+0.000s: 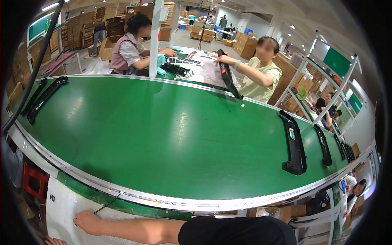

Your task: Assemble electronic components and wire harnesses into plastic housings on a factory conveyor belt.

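My right arm, in a black sleeve, reaches across the lower edge to the left. At its end my right hand (87, 222) is closed above a whitish work surface (61, 200). A thin black cable (108, 203) runs up from my right hand to a small white plug on the conveyor's metal edge. The hand seems to grip this cable; whatever else may be in it is hidden. My left hand (55, 241) shows only some fingers at the lower left rim. The rest of it is cut off, and I cannot tell what it touches.
Beyond my arm stretches a green conveyor belt (163, 134). Long black curved bars lie on it: a pair (47, 98) at left, a large one (293, 143) and several more at right. Across it, a co-worker (261, 73) holds another bar (228, 73). A red stool (34, 181) stands lower left.
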Demonstrator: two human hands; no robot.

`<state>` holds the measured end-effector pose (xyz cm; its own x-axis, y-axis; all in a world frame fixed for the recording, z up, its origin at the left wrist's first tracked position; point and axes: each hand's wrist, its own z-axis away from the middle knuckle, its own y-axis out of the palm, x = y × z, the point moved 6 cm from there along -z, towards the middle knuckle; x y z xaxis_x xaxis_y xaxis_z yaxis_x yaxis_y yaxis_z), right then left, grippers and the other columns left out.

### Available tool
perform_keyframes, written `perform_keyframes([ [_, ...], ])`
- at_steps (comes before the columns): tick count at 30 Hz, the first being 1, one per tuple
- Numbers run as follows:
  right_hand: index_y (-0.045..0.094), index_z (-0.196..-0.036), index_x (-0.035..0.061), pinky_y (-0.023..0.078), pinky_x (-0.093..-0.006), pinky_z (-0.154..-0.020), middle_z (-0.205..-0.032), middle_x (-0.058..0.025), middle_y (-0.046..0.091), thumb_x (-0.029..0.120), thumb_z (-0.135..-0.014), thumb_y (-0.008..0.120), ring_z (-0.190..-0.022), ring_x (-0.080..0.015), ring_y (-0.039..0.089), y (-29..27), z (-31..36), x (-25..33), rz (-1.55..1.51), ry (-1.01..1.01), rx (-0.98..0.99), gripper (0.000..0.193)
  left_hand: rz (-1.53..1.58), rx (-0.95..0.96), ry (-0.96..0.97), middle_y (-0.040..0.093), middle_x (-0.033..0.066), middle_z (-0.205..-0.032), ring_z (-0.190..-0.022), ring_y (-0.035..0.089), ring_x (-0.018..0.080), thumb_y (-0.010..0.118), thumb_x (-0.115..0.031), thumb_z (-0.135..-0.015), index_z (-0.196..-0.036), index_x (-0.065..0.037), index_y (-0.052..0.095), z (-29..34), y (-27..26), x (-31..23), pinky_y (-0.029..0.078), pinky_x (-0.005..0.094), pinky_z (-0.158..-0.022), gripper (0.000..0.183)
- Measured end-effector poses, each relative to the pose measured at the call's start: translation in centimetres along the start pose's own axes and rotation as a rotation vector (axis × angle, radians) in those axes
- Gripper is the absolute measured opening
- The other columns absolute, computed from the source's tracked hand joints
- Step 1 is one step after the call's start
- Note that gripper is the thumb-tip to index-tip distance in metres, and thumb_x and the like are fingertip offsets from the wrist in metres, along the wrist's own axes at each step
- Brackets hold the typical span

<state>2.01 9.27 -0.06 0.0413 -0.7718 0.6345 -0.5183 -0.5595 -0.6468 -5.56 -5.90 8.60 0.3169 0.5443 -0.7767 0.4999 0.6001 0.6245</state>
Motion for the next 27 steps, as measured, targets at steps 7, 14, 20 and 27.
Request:
perform_keyframes([
  [7,0.059,-0.073,0.0018,0.045,-0.0406,-0.068,-0.076,-0.0144,0.057,0.007,-0.071,0.054,-0.074,-0.0318,0.058,-0.4,-0.1,0.4,-0.046,0.029,-0.03,0.007,-0.198,-0.071,-0.126,0.027,-0.0058,-0.047,-0.038,0.023,0.0062,0.044,-0.041,-0.092,-0.061,-0.015,0.04,-0.1,0.8,3.3,0.019,0.0196,-0.039,0.04],
  [14,0.059,-0.071,0.002,0.045,-0.0386,-0.067,-0.075,-0.0136,0.057,0.009,-0.07,0.056,-0.074,-0.0302,0.058,0.0,-0.1,0.2,-0.018,-0.043,-0.092,0.008,-0.669,-0.357,-0.34,0.028,-0.0052,-0.051,-0.044,0.024,0.0077,0.048,-0.027,-0.091,-0.057,-0.016,0.035,-1.3,-3.5,5.0,0.022,0.0225,-0.043,0.038],
  [20,0.057,-0.069,0.0033,0.045,-0.04,-0.064,-0.073,-0.0107,0.054,0.012,-0.07,0.056,-0.071,-0.0288,0.056,0.3,0.1,0.2,-0.019,0.008,-0.034,0.008,-0.754,-0.362,-0.308,0.028,-0.0047,-0.05,-0.045,0.025,0.0091,0.048,-0.026,-0.091,-0.055,-0.016,0.032,-1.2,-3.3,5.4,0.024,0.0236,-0.045,0.041],
  [27,0.061,-0.069,0.0042,0.044,-0.0394,-0.067,-0.074,-0.0116,0.057,0.013,-0.071,0.056,-0.074,-0.0289,0.057,-0.6,-0.5,0.6,0.042,0.033,0.032,0.01,-0.627,-0.345,-0.151,0.026,-0.0083,-0.048,-0.04,0.023,0.0023,0.055,-0.03,-0.088,-0.067,-0.015,0.043,-4.9,-11.6,6.4,0.02,0.0204,-0.037,0.028],
])
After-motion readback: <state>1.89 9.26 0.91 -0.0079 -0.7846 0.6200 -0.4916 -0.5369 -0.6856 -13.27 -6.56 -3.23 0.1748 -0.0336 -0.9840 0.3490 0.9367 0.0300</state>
